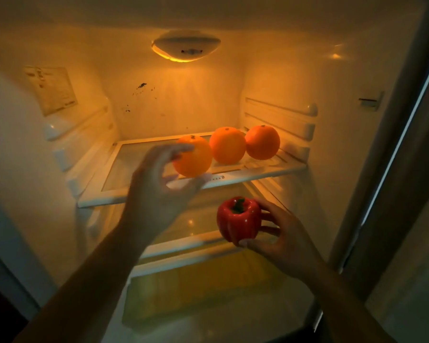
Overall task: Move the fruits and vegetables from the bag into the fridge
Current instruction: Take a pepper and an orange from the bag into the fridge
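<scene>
Three oranges sit in a row on the fridge's upper glass shelf point(258, 170): the left orange point(196, 157) near the front edge, the middle orange point(228, 144) and the right orange point(263, 142) further back. My left hand point(156, 194) is blurred, its fingers spread just left of the left orange; fingertips overlap its upper left side and the thumb lies below it, with a gap at the palm. My right hand point(280, 238) grips a red bell pepper point(238, 219), stem up, in front of the lower shelf. No bag is in view.
The fridge is open and lit by a lamp point(186, 47) at the top back. Below lie a second glass shelf point(191, 226) and a drawer point(208, 298). Shelf rails line both side walls. The door frame point(386, 169) runs down the right.
</scene>
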Available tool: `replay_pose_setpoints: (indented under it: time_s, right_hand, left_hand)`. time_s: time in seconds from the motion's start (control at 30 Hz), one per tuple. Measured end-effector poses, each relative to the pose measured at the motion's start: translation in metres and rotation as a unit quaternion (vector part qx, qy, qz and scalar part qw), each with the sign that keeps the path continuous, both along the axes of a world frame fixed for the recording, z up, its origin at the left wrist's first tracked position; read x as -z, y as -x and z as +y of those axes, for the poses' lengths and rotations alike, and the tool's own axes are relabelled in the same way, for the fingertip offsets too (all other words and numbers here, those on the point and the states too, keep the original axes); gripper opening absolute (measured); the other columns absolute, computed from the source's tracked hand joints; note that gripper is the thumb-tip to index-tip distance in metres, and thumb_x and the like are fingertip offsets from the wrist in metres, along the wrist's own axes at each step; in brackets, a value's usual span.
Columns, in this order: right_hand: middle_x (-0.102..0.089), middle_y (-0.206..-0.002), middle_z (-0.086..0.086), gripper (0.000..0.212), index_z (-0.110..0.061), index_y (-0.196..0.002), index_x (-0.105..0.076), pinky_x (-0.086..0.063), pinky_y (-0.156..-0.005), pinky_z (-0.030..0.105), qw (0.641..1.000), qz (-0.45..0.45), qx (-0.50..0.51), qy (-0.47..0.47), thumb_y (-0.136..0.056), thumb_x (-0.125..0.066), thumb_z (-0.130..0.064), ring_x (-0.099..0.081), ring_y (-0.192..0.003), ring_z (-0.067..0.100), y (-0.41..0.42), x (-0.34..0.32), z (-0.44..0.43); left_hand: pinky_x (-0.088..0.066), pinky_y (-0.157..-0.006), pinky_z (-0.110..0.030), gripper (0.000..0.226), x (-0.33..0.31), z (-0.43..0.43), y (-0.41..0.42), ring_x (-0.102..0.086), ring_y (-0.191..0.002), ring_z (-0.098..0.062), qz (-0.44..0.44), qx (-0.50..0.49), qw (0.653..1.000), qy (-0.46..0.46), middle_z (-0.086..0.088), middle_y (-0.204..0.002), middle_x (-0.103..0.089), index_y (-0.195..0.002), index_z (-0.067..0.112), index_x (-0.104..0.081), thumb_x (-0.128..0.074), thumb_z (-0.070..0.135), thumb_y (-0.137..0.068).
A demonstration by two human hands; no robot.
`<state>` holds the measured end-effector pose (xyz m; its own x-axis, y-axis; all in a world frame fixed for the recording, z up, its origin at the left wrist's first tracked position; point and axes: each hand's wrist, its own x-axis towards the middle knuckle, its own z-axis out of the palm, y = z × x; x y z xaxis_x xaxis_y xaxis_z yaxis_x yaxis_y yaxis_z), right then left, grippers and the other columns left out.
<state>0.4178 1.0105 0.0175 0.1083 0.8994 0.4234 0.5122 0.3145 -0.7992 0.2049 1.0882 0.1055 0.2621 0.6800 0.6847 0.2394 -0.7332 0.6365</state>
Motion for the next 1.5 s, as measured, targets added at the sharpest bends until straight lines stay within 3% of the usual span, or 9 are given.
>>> replay_pose_setpoints:
  time_s: [0.2,0.3,0.4,0.5,0.7,1.13,1.23,1.37,1.5]
  right_hand:
    - [-0.050,-0.113,-0.026,0.075,-0.048,-0.114,-0.041,-0.051,-0.075,0.012,0.998,0.041,0.054,0.014,-0.057,-0.086,-0.029,-0.054,-0.104,-0.003,-0.005,0.017,0.022]
    - [-0.051,-0.112,-0.020,0.079,-0.036,-0.123,-0.043,-0.049,-0.070,0.010,0.995,0.058,0.077,0.020,-0.058,-0.086,-0.025,-0.054,-0.101,-0.001,-0.007,0.023,0.033]
    - [-0.053,-0.120,-0.009,0.083,-0.027,-0.129,-0.044,-0.051,-0.077,0.015,0.994,0.062,0.088,0.021,-0.058,-0.087,-0.026,-0.055,-0.106,0.006,-0.012,0.029,0.042]
    - [-0.054,-0.122,-0.006,0.082,-0.027,-0.130,-0.044,-0.051,-0.083,0.021,0.993,0.072,0.089,0.021,-0.060,-0.086,-0.024,-0.055,-0.109,0.010,-0.017,0.032,0.048]
    - [-0.053,-0.130,0.001,0.089,-0.023,-0.138,-0.039,-0.051,-0.086,0.024,0.990,0.086,0.108,0.034,-0.062,-0.086,-0.025,-0.055,-0.112,0.012,-0.028,0.035,0.059]
    - [-0.046,-0.120,-0.007,0.076,-0.021,-0.127,-0.044,-0.054,-0.087,0.037,0.981,0.045,0.189,-0.011,-0.062,-0.085,-0.023,-0.054,-0.110,0.017,-0.037,0.045,0.075]
    - [-0.043,-0.117,-0.008,0.078,-0.018,-0.133,-0.040,-0.049,-0.087,0.032,0.977,0.023,0.210,-0.023,-0.067,-0.082,-0.022,-0.052,-0.111,0.019,-0.039,0.045,0.080]
    - [-0.040,-0.138,0.005,0.089,-0.016,-0.145,-0.023,-0.040,-0.096,0.029,0.976,-0.020,0.214,-0.016,-0.074,-0.077,-0.026,-0.041,-0.124,0.018,-0.035,0.046,0.082]
    - [-0.042,-0.134,0.008,0.080,-0.011,-0.139,-0.036,-0.034,-0.086,0.018,0.967,-0.096,0.230,-0.050,-0.073,-0.078,-0.026,-0.042,-0.119,0.015,-0.031,0.044,0.083]
  left_hand:
    - [-0.042,-0.090,-0.031,0.077,-0.010,0.052,-0.001,-0.042,-0.123,-0.013,0.064,-0.098,0.990,0.076,0.006,-0.142,-0.039,-0.132,0.035,-0.040,-0.078,0.044,-0.066]
    - [-0.039,-0.092,-0.031,0.091,-0.007,0.065,-0.010,-0.042,-0.126,-0.018,0.120,-0.083,0.983,0.110,0.000,-0.144,-0.037,-0.138,0.034,-0.032,-0.081,0.045,-0.062]
    - [-0.036,-0.085,-0.026,0.087,-0.011,0.069,-0.016,-0.046,-0.110,-0.014,0.130,-0.060,0.984,0.105,0.002,-0.129,-0.046,-0.138,0.030,-0.034,-0.081,0.036,-0.065]
    - [-0.036,-0.076,-0.023,0.078,-0.015,0.072,-0.020,-0.046,-0.098,-0.011,0.109,-0.058,0.986,0.116,0.009,-0.113,-0.044,-0.133,0.028,-0.039,-0.081,0.030,-0.067]
    - [-0.039,-0.066,-0.025,0.075,-0.023,0.088,-0.041,-0.048,-0.094,-0.019,0.036,-0.079,0.980,0.176,-0.002,-0.114,-0.041,-0.129,0.020,-0.030,-0.077,0.025,-0.071]
    - [-0.041,-0.084,-0.031,0.077,-0.004,0.108,-0.042,-0.044,-0.105,-0.018,0.058,-0.100,0.982,0.148,-0.005,-0.131,-0.043,-0.132,0.024,-0.038,-0.079,0.037,-0.068]
    - [-0.041,-0.085,-0.030,0.078,-0.005,0.109,-0.041,-0.042,-0.104,-0.015,0.053,-0.105,0.983,0.144,-0.006,-0.133,-0.043,-0.133,0.024,-0.039,-0.080,0.036,-0.067]
    - [-0.041,-0.088,-0.031,0.082,-0.005,0.108,-0.040,-0.043,-0.109,-0.017,0.050,-0.103,0.983,0.141,-0.006,-0.135,-0.042,-0.135,0.023,-0.037,-0.081,0.035,-0.067]
    - [-0.044,-0.098,-0.041,0.095,-0.006,0.106,-0.039,-0.044,-0.121,-0.024,0.042,-0.098,0.986,0.131,-0.007,-0.139,-0.038,-0.142,0.030,-0.025,-0.081,0.033,-0.065]
